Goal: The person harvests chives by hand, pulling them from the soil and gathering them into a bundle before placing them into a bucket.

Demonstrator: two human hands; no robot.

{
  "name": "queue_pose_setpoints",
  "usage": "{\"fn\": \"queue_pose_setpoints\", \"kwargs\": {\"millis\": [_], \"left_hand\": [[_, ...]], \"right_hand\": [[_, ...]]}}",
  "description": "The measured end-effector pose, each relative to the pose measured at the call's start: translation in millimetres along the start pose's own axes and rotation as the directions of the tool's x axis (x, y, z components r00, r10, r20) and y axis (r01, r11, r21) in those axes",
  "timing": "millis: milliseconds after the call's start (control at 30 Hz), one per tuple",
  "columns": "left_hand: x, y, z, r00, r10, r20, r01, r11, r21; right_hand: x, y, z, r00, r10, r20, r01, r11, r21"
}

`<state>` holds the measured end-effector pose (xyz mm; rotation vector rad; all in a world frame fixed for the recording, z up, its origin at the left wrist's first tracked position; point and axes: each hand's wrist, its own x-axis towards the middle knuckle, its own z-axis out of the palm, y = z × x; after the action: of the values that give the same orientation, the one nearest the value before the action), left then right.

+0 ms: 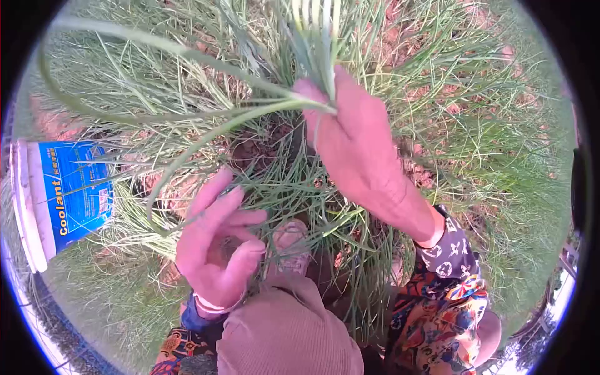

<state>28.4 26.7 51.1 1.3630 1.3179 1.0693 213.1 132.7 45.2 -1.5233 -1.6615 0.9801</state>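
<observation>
My right hand (359, 140) is closed around a small bunch of green onions (322, 44). Their pale stems point away from me at the top of the view, while several long green leaves arc out to the left. Below and to the left, my left hand (219, 247) is held with its fingers curved and apart, and nothing shows in it. One leaf tip hangs close beside its fingers. Beneath both hands, thin green onion leaves (300, 181) grow in a dense, tangled patch over reddish soil (256, 150).
A white bucket with a blue Coolant label (78, 187) leans among the plants at the left. My bent knee (287, 331) fills the bottom centre, with a shoe (290, 240) just beyond it. More plants and bare soil patches (437, 106) spread to the right.
</observation>
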Motion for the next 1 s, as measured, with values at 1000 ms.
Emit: {"fn": "queue_pose_setpoints", "kwargs": {"millis": [1000], "left_hand": [[2,-47,-2,0.896,-0.419,-0.148,0.324,0.844,-0.428]], "right_hand": [[-9,178,48,0.830,0.419,0.368,0.144,0.477,-0.867]]}}
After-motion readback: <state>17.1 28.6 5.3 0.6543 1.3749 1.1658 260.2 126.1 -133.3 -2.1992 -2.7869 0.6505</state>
